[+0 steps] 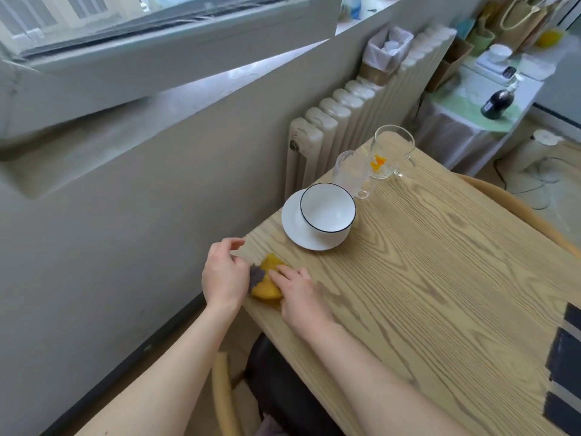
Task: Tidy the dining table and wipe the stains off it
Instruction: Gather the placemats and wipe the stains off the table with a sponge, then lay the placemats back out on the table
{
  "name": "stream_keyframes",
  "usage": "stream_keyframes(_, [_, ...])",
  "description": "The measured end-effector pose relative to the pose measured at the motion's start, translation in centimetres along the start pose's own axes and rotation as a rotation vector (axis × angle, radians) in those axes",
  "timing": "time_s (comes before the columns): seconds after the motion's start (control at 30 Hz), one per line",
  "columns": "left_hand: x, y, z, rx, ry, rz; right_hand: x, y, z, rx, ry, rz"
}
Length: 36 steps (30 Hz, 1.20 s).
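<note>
A yellow and grey cloth point(266, 280) lies bunched at the near left edge of the pale wooden dining table point(440, 278). My right hand point(298, 294) presses flat on the cloth, fingers pointing left. My left hand point(224, 273) hovers at the table's edge just left of the cloth, fingers loosely curled, holding nothing that I can see. Beyond the cloth, a white bowl with a dark rim point(327, 209) stands on a white plate point(292, 229). Two clear glass mugs stand behind it, a small one point(349, 171) and a taller one with an orange print point(391, 155).
A white radiator point(317, 133) runs along the wall beside the table's far end. A wooden chair back point(515, 202) curves along the table's right side, another chair point(223, 401) sits below near me. A dark striped mat point(566, 369) lies at the right edge.
</note>
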State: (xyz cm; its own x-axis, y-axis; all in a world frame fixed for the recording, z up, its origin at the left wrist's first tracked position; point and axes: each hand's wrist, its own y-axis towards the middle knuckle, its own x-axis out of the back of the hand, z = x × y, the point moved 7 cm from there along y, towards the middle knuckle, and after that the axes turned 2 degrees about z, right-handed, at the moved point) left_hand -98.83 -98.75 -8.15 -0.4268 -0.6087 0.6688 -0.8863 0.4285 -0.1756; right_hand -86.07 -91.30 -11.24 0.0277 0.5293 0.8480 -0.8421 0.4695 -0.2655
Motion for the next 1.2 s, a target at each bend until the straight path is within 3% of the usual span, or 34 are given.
stream_keyframes(0.1, [-0.5, -0.1, -0.5, -0.009, -0.008, 0.015, 1.0, -0.4, -0.4, -0.003, 0.046, 0.017])
stream_keyframes(0.23, [-2.3, -1.3, -3.0, -0.126, -0.021, 0.047, 4.8, -2.3, -4.2, -0.131, 0.193, -0.162])
stream_keyframes(0.37, [-6.1, -4.1, -7.2, -0.284, 0.053, 0.155, 9.4, -6.7, -11.3, -0.310, 0.164, -0.291])
stream_keyframes(0.57, [-13.7, -11.1, -15.3, -0.544, 0.088, 0.327, 13.6, -16.3, -21.9, -0.589, 0.153, -0.334])
stream_keyframes(0.7, [-18.4, -16.9, -19.1, -0.611, 0.158, 0.474, 15.2, -22.8, -28.7, -0.714, 0.181, -0.370])
stream_keyframes(0.83, [-22.9, -22.1, -20.5, -0.590, 0.240, 0.582, 16.9, -29.3, -35.5, -0.865, 0.121, -0.411])
stream_keyframes(1.07, [-30.6, -30.6, -20.3, -0.353, 0.263, 0.764, 14.6, -42.8, -47.2, -1.365, 0.224, -0.361])
stream_keyframes(1.2, [-34.0, -32.3, -20.2, -0.266, 0.300, 0.838, 13.0, -44.3, -49.0, -1.404, 0.305, -0.474])
